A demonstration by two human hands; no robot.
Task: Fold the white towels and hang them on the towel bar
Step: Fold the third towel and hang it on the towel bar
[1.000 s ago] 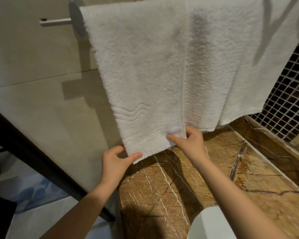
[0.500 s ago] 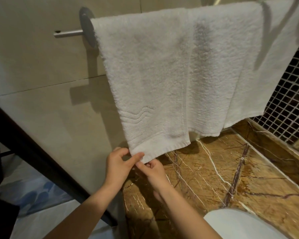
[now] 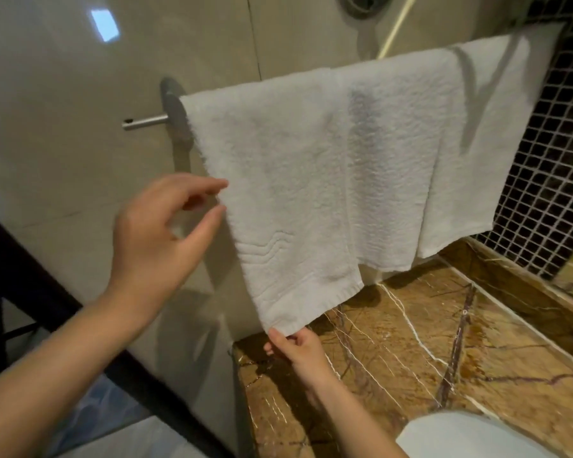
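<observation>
Our right hand (image 3: 295, 345) pinches the bottom left corner of the front towel (image 3: 278, 200) between thumb and curled fingers, just above the near corner of the marble counter (image 3: 427, 375). Our left hand (image 3: 159, 233) holds nothing. Its thumb and forefinger are parted, tips right at the towel's left edge about halfway up, and we cannot tell whether they touch it. The towel hangs over the towel bar (image 3: 146, 122), its top left corner against the wall mount (image 3: 172, 107), with beige wall (image 3: 63, 143) open to the left. A second towel (image 3: 394, 180) tucks behind its right edge. A third towel (image 3: 497, 143) hangs beyond, near the mosaic tiles (image 3: 559, 193).
</observation>
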